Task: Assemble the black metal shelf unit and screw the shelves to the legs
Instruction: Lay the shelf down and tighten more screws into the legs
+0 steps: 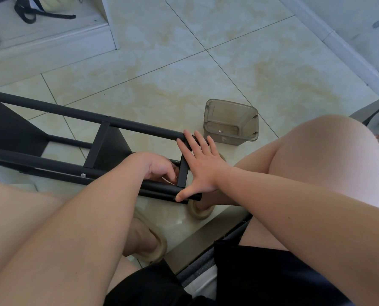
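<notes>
The black shelf unit (73, 112) lies on its side, its long axis running leftward from its end shelf (183, 173), against which the right hand (200, 166) presses flat with fingers spread, while the left hand (160, 170) curls just behind that shelf, holding I cannot tell what.

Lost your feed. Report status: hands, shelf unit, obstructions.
Right hand open, pressing flat on end of shelf unit. Left hand curled inside the frame, contents hidden. Unit lying on its side. Plastic container beside the leg ends, not blocking.
</notes>
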`<state>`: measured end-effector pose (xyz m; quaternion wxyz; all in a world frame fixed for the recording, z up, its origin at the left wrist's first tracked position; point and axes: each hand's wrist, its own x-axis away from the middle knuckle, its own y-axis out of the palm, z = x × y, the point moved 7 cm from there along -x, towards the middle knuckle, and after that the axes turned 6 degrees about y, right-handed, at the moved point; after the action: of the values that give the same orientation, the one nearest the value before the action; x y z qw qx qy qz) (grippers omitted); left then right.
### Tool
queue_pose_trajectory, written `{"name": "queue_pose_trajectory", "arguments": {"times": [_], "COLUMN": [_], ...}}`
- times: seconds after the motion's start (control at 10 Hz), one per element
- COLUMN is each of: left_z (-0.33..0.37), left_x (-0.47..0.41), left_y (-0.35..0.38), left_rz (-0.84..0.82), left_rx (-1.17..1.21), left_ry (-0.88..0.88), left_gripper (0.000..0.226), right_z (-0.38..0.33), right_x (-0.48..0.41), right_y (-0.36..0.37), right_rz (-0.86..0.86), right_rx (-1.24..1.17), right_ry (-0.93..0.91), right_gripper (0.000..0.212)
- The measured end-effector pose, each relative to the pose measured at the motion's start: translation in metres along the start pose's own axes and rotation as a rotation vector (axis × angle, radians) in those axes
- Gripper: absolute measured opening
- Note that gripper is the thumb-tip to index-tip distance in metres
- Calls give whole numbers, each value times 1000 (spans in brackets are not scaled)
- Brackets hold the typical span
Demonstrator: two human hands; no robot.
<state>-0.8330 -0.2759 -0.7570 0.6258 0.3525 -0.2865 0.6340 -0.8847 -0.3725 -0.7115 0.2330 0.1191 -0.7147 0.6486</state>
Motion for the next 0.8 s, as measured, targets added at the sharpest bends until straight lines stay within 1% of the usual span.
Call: {"name": "queue_pose_trajectory", "arguments": {"times": [0.2,0.6,0.7,0.8], "left_z": [-1,0,2,1], "left_x": [2,-2,-1,1], "left_y": [-1,0,-1,-1], "left_rz": [26,0,0,10], "left_rx": [-92,33,54,58], "left_ry": [-35,30,26,17], "left_gripper": [28,37,30,30], "right_z": [0,0,0,1], "right_x": [0,0,0,-1], "right_y": [0,1,1,1], "right_rz": [3,7,10,12], "right_rx": [-3,-11,-12,-9], "right_ry": [2,-1,-2,0], "right_gripper": [155,155,155,155]}}
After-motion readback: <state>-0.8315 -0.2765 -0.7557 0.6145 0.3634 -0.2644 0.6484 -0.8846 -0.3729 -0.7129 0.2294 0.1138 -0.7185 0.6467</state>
